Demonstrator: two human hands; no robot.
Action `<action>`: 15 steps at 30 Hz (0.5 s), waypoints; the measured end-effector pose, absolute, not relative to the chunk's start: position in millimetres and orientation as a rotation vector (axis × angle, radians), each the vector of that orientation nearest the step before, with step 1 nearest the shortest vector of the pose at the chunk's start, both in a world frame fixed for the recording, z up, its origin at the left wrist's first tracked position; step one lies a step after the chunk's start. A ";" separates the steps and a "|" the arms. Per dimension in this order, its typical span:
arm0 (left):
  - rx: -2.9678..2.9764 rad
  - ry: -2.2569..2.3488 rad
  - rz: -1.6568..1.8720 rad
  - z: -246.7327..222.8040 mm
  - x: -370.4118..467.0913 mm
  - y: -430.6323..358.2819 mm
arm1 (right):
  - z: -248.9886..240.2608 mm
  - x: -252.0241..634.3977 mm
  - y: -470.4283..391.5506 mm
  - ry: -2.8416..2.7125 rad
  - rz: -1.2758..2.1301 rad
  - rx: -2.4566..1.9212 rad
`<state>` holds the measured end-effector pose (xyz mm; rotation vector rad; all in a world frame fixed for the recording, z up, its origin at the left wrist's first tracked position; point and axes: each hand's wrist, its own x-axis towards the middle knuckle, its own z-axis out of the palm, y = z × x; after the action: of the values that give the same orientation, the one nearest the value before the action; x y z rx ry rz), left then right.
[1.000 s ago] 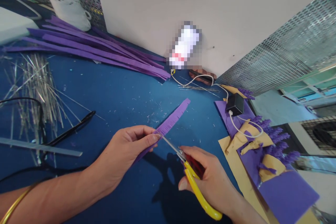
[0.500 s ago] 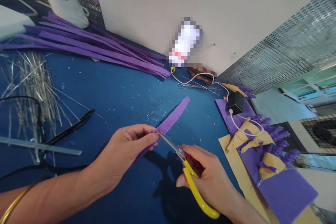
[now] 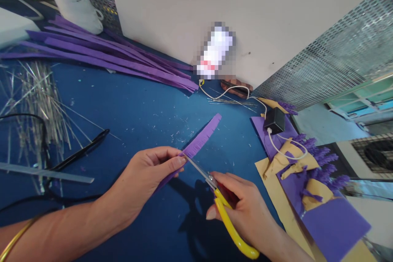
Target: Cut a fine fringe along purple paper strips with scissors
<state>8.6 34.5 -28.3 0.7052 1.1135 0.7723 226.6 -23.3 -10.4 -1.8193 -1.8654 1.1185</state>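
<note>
My left hand (image 3: 159,166) pinches a purple paper strip (image 3: 201,137) between thumb and fingers. Fine slits run along one edge of the strip, and its free end points up and to the right. In my right hand (image 3: 239,200) are scissors with yellow handles (image 3: 231,229), fingers closed around them. Their blades (image 3: 199,168) reach to the strip's edge right beside my left thumb tip. The lower part of the strip is mostly hidden behind my left hand.
More purple strips (image 3: 123,57) lie at the back left near a white mug (image 3: 75,8). Thin wires (image 3: 46,102) are heaped at left. A phone (image 3: 216,51) leans on the back panel. Purple flowers wrapped in tan paper (image 3: 316,194) and a black adapter (image 3: 274,120) lie at right.
Both hands stay almost in place with the strip and scissors. The yellow handle loops have shifted very slightly; the blades remain at the strip's edge.
</note>
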 end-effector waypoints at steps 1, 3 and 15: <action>0.701 1.111 0.769 -28.6 8.5 34.4 | -10.8 226.8 -23.1 -1.867 1.121 -1.816; 0.695 1.112 0.768 -30.0 8.3 34.3 | -11.4 227.0 -23.2 -1.868 1.123 -1.815; 0.751 1.086 0.773 -25.4 9.0 33.2 | -16.1 224.8 -25.9 -1.850 1.113 -1.816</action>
<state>9.0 33.2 -25.4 0.7506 1.0861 0.7735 224.8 -25.9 -16.1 -1.8160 -1.8498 1.1127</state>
